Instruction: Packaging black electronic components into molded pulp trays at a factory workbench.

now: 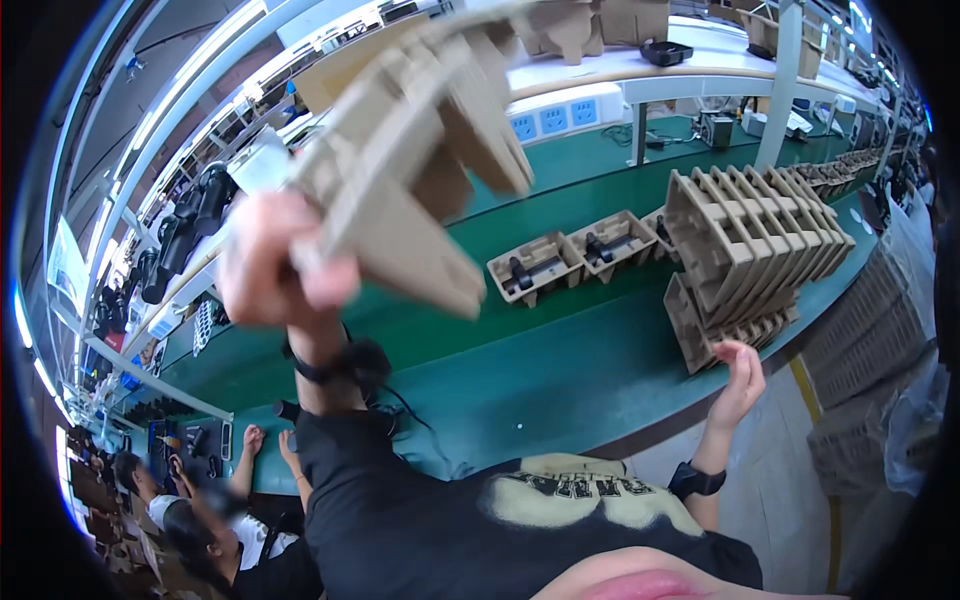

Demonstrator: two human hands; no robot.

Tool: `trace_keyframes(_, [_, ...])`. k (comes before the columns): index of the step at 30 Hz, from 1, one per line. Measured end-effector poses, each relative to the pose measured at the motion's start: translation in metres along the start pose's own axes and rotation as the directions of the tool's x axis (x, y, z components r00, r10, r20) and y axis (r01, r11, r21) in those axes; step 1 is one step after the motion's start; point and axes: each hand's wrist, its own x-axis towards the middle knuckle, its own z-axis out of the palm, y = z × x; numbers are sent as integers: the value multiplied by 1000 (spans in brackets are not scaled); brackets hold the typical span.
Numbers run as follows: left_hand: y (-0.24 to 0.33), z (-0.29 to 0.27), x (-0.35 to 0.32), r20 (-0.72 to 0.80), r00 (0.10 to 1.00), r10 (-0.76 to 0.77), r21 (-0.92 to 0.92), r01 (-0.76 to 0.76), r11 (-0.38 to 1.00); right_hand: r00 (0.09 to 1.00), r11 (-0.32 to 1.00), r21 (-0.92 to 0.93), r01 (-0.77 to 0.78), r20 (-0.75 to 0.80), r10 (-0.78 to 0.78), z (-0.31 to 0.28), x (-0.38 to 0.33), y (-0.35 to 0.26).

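My left hand (268,258) is raised at the left, its fingers closed on the edge of a brown moulded-pulp tray (385,200). The tray is tilted above the green bench and smeared by motion, so whether it is one piece or several nested together I cannot tell. At the right, my right hand (738,385) is beside the lower corner of a stack of the same trays (755,235), which stand on edge nested together. Its fingers are slightly bent and apart from any hold; whether the fingertips touch the stack is unclear.
On the green bench (510,390), a row of pulp trays (540,268) holds dark parts. A white shelf (600,68) with sockets runs behind, with a post (782,90) at the right. Black devices (180,230) line the left. Co-workers (215,535) sit at the lower left.
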Motion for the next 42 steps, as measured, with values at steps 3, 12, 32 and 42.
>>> trace_keyframes(3, [-41,30,43,85,995,46,186,-61,981,998,998,1,-64,-16,64,-12,-11,9])
trace_keyframes(12, [-100,174,24,431,902,30,162,-109,981,986,983,-95,-156,-73,150,-52,-35,9])
trace_keyframes(32, [221,259,-220,916,228,-331,-101,928,360,855,478,-719,505,340,-392,-10,216,37])
trace_keyframes(42, [204,190,-181,783,534,-321,-291,769,569,851,550,-685,478,207,-482,-32,237,78])
